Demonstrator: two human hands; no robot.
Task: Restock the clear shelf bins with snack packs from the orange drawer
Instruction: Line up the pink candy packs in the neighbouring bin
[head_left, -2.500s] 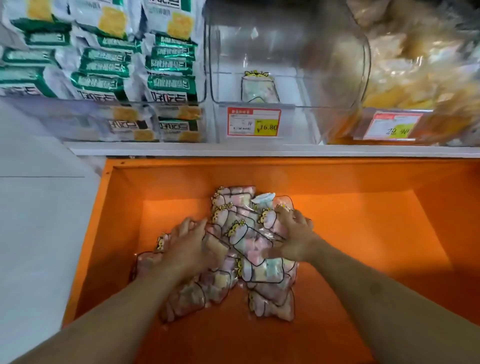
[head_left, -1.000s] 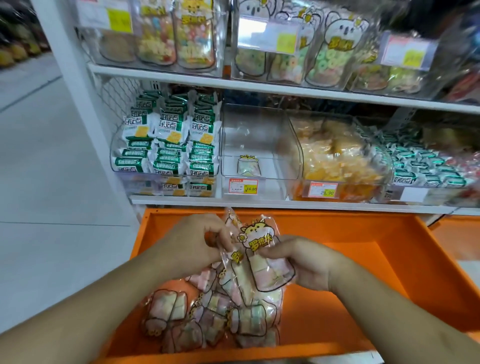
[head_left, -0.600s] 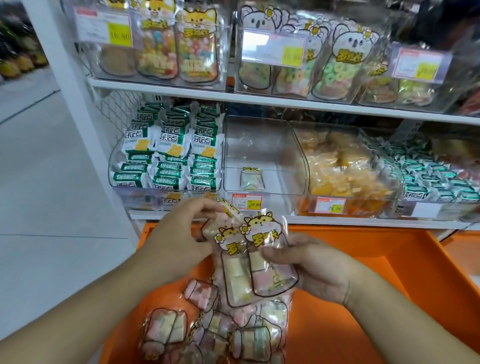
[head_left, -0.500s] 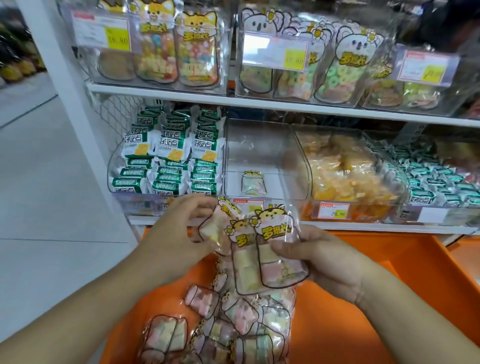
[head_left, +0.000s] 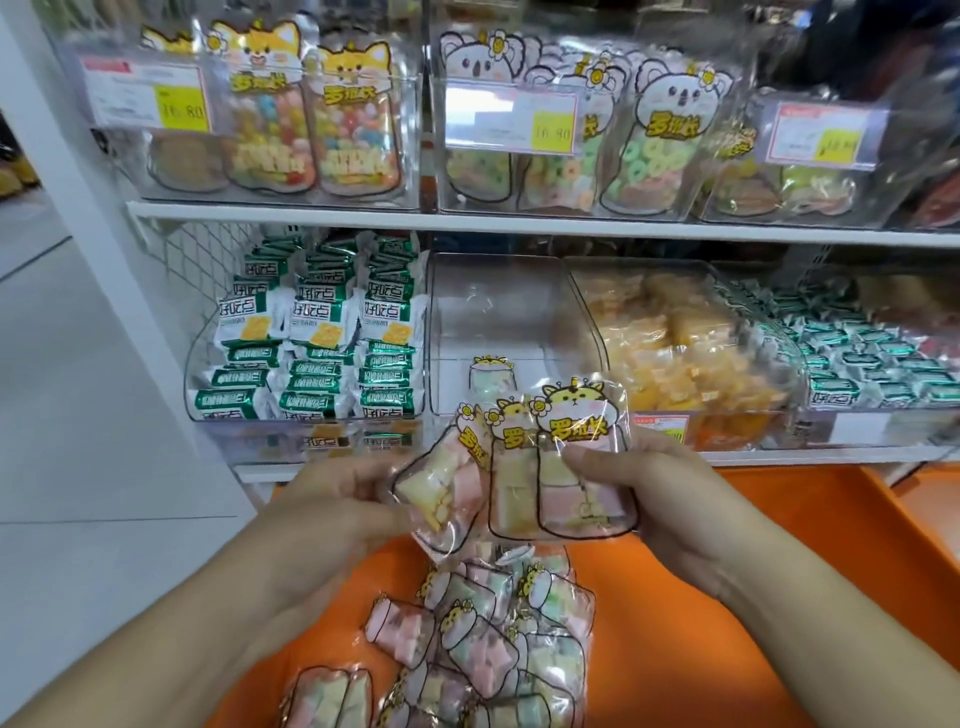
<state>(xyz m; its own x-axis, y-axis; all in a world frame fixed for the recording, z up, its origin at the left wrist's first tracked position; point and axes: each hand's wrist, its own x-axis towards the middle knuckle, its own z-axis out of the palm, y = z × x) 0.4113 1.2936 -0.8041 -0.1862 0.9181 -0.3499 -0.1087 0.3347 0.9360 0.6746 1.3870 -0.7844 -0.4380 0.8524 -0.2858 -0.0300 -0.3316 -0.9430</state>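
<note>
We hold three snack packs (head_left: 524, 467) mid-frame, left hand (head_left: 332, 499) and right hand (head_left: 644, 483) each pinching them. Behind stands the near-empty clear bin (head_left: 498, 322), one pack (head_left: 491, 371) inside. More packs (head_left: 483, 639) fill the orange drawer (head_left: 727, 597) at bottom.

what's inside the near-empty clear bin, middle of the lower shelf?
One marshmallow pack stands near the front of the clear bin; the rest looks bare. The held packs, gripped by the left hand and right hand, cover the bin's lower front.

The middle clear bin (head_left: 493, 312) gapes open-fronted, one lone pack (head_left: 491, 371) inside; neighbouring bins packed full.
</note>
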